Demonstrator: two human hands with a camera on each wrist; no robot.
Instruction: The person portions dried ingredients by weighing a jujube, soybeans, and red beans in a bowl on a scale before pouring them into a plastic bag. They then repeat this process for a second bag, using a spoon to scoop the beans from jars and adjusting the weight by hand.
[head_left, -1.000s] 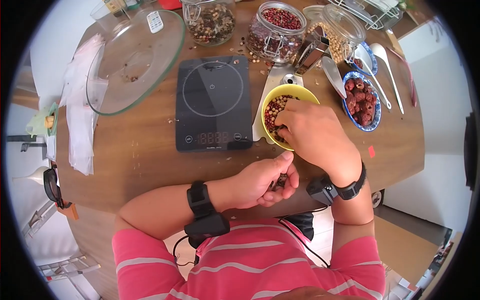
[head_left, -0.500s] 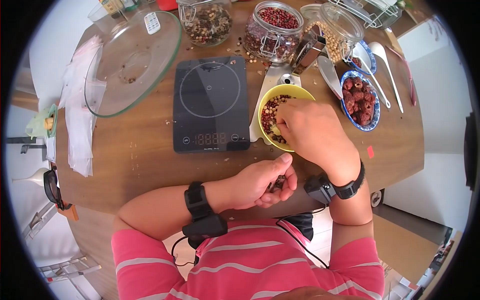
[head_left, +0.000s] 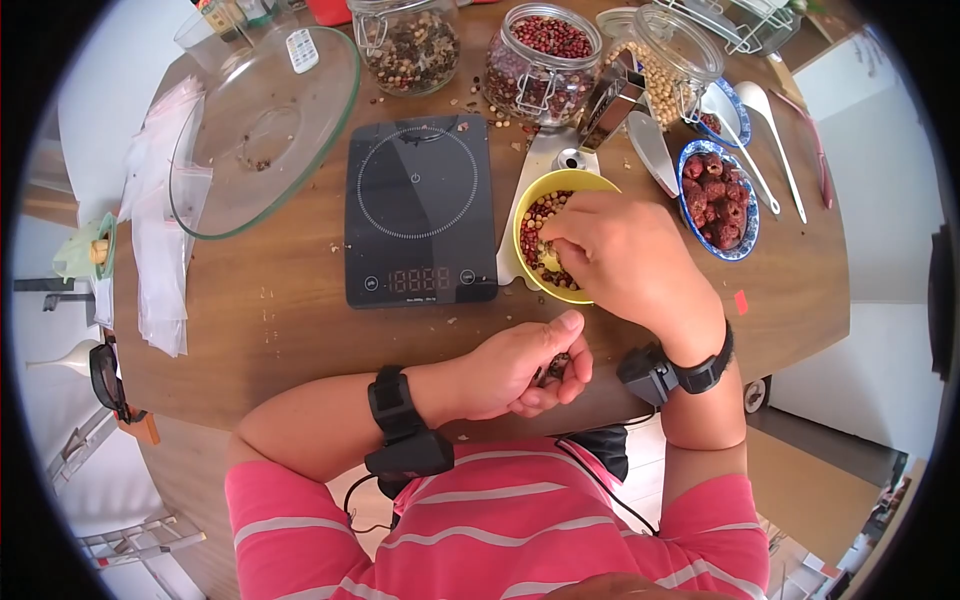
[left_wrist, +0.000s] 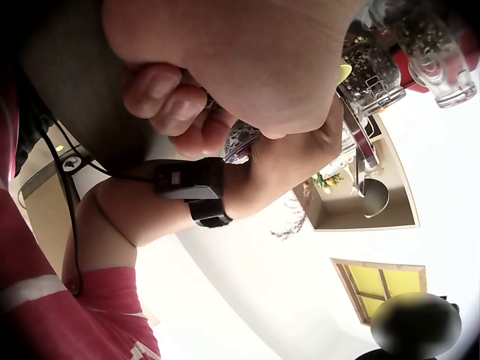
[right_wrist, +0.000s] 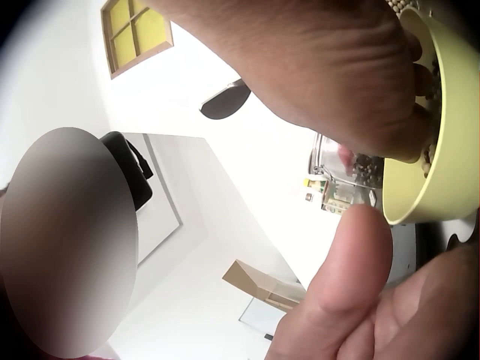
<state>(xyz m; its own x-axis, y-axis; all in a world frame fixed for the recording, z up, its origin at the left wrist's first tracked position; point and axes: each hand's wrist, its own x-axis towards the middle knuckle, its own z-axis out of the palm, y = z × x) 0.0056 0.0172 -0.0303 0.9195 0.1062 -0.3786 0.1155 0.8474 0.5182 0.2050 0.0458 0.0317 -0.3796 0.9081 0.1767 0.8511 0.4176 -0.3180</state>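
Observation:
The yellow bowl holds red and tan beans or seeds, and a patch of its floor shows. My right hand reaches over its right side with fingers bent down inside; in the right wrist view that hand hides what its fingertips touch. Just below the bowl, my left hand lies palm up, fingers curled round small dark pieces. From the left wrist view, the left hand's curled fingers show, their contents mostly hidden.
Left of the bowl lies a black scale, beyond it a glass lid and plastic bags. Jars stand behind, with a metal grater. At right are a dish of dark red fruit and white spoons.
My right hand has shifted within the bowl, and its fingers have drawn up a little, showing more of the floor. My left hand stays curled below.

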